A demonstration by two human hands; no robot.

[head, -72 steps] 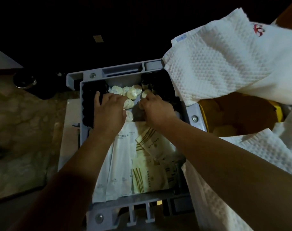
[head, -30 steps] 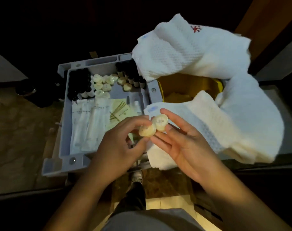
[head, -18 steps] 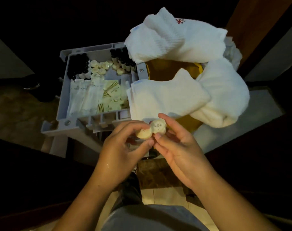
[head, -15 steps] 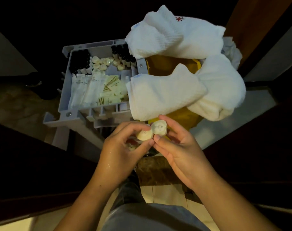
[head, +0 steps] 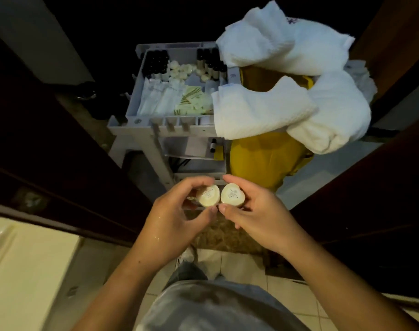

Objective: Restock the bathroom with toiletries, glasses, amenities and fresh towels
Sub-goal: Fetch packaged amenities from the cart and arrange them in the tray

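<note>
Here the left hand (head: 177, 216) pinches one round soap (head: 208, 195) and the right hand (head: 253, 216) another soap (head: 232, 193), side by side, touching; the grey cart tray (head: 141, 75) sits at twelve o'clock, white towels (head: 287, 96) at one o'clock.

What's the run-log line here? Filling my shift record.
left hand: holds round soap | right hand: holds heart soap | cart tray: behind

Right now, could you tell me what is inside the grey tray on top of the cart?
The grey tray holds dark bottles, round wrapped soaps, white sachets and striped packets. A white towel covers its right edge, so anything beneath it is hidden.
</note>
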